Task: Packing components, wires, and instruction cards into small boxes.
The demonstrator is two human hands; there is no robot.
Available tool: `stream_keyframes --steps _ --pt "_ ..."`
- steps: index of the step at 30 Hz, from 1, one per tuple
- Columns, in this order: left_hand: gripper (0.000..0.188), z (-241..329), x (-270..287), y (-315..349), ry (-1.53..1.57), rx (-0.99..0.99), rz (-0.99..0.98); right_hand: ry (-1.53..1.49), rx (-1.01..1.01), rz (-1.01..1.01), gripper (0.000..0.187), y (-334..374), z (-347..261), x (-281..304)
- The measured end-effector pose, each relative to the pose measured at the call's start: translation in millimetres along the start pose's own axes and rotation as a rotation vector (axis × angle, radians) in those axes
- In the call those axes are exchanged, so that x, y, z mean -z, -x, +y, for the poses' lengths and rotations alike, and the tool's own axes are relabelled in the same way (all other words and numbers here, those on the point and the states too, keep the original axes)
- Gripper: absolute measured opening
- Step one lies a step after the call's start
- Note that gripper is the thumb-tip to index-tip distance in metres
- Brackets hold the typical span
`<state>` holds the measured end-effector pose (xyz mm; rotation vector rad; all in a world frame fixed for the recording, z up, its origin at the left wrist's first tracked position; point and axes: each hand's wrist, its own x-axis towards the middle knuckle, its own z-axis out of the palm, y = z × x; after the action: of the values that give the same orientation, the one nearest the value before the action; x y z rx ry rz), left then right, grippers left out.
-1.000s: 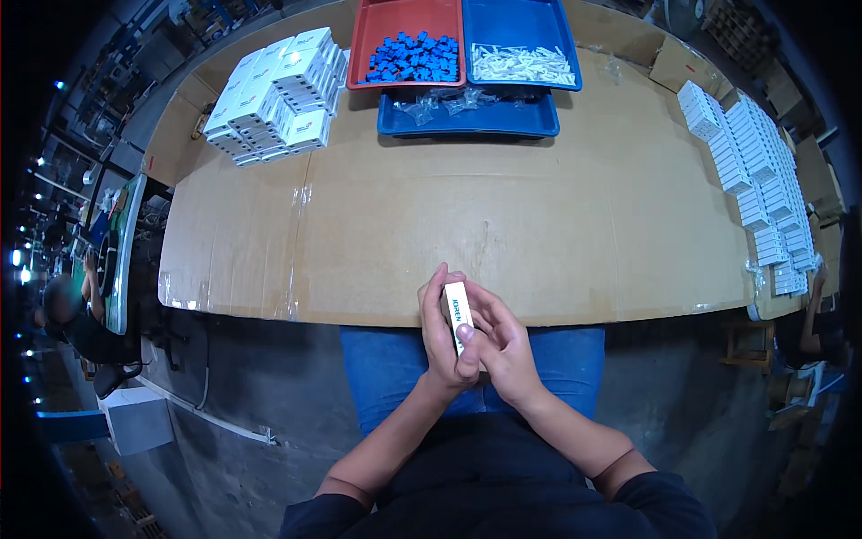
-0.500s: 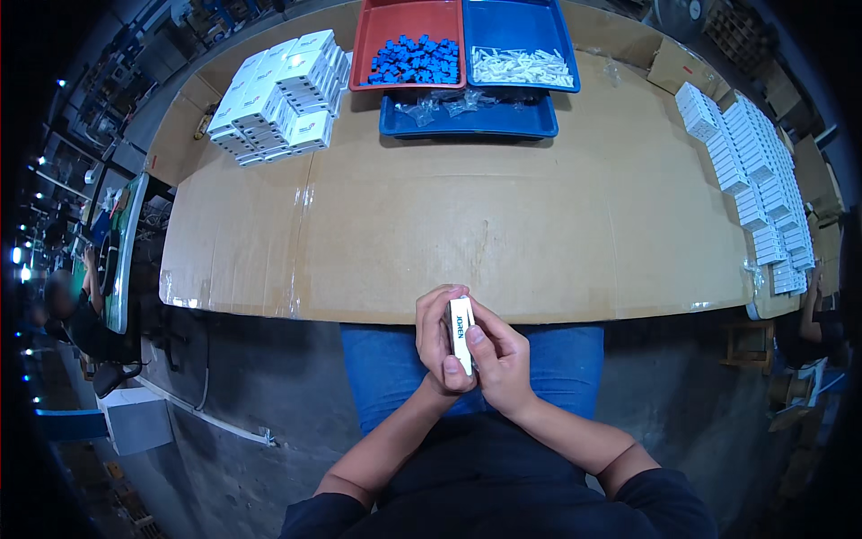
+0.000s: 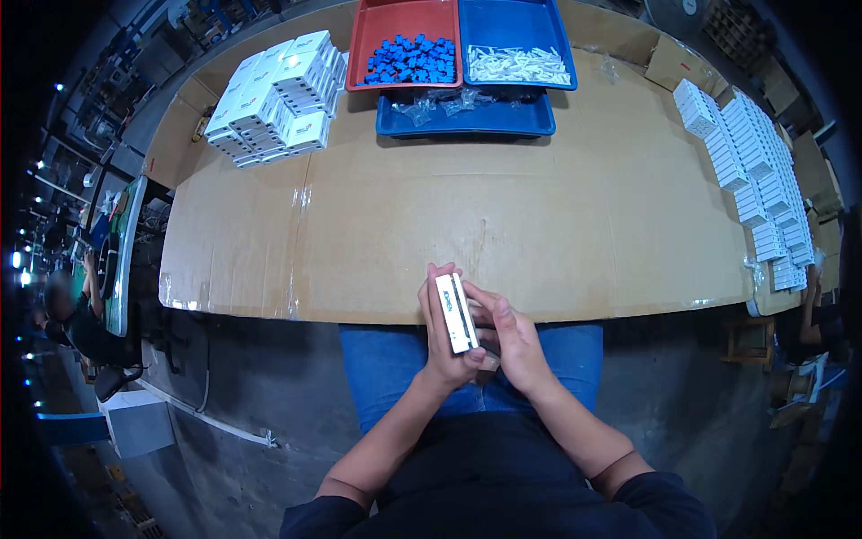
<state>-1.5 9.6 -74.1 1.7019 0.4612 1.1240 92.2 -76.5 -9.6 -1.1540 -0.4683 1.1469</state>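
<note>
Just past the table's near edge, my left hand point(image 3: 438, 337) is closed around a small white box point(image 3: 456, 313) with dark printing. The box stands tilted, its top end leaning slightly left, and a dark line runs along its right side. Beside it is my right hand point(image 3: 521, 355), thumb raised off the box and fingers partly curled. Those fingertips reach the box's right side; whether they press on it is hard to see. The palm sides of both hands are partly hidden.
A cardboard-covered table point(image 3: 395, 225) spreads ahead. At the back sit a red tray point(image 3: 359, 54) of blue parts, a blue tray point(image 3: 516, 22) of white pieces, and a lower blue tray point(image 3: 512, 123) with clear plastic. White boxes point(image 3: 260, 103) are stacked left; more boxes point(image 3: 750, 171) line the right.
The box has moved slightly up and left and turned, showing more of its dark-lined side. My right thumb has come off it, and the right hand has shifted a little right.
</note>
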Motion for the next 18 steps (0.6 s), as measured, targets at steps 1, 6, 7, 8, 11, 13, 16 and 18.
stream_keyframes --steps 1,6,7,8,11,13,16,18 --pt "0.127 0 0 1 0.086 0.088 -0.031 -0.001 -0.003 0.0 0.047 -1 0 6" --pt "0.091 25 4 -7 0.618 0.667 0.009 0.844 0.519 -0.07 0.073 -5 -10 21" --pt "0.091 27 5 -8 0.616 0.668 0.013 0.927 0.654 -0.114 0.078 -6 -12 23" --pt "0.087 31 6 -9 0.701 0.828 -0.058 1.085 0.731 -0.155 0.084 -9 -12 30" --pt "0.081 43 3 -11 0.772 1.052 -0.093 1.116 0.781 -0.281 0.091 -16 -1 46" --pt "0.08 42 3 -6 0.829 1.15 -0.059 1.1 0.813 -0.28 0.092 -21 3 48" --pt "0.078 46 -3 -7 0.829 1.112 -0.018 1.016 0.866 -0.259 0.088 -26 12 50" --pt "0.078 47 -4 -8 0.826 1.093 0.005 0.88 0.88 -0.236 0.085 -26 17 48"
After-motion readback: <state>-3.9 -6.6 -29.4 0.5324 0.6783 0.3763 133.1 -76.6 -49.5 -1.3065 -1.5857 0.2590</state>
